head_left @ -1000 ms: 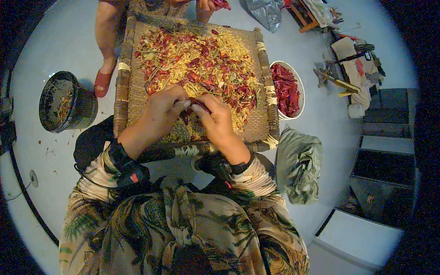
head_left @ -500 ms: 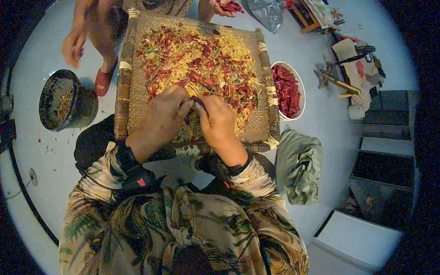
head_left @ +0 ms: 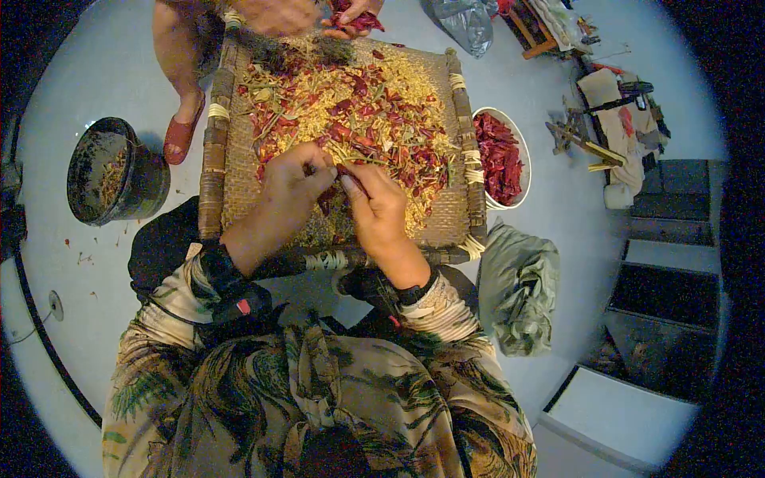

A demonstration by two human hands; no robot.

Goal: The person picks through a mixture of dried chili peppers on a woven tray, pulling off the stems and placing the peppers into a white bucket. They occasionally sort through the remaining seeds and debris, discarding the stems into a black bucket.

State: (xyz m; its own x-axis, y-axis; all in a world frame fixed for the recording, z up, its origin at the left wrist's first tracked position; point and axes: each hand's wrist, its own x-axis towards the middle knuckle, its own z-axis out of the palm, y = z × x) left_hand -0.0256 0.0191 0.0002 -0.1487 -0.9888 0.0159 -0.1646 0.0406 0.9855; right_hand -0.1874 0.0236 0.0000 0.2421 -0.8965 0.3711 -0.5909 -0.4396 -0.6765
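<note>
Over the near part of a woven tray [head_left: 239, 191], my two hands meet. Between the thumb and fingers of my right hand [head_left: 378, 209] is a dark red dried chili [head_left: 344, 172]. My left hand [head_left: 288, 187] is closed in a pinch just beside it; whatever its fingertips hold is too small to make out. Yellow chili seeds [head_left: 406, 76] mixed with red chili pieces [head_left: 358, 139] and stems spread across the tray under both hands.
A white bucket of red dried chilies [head_left: 498, 159] stands right of the tray. On the left is a black bucket [head_left: 147, 187] with scraps inside. Another person's hand [head_left: 355, 17] holds red chilies at the far edge. A green sack [head_left: 519, 291] lies at the right.
My left fingertips have shifted slightly, staying beside my right hand. The other person's arm has swung from above the black bucket to the tray's far edge, where chilies are held.
</note>
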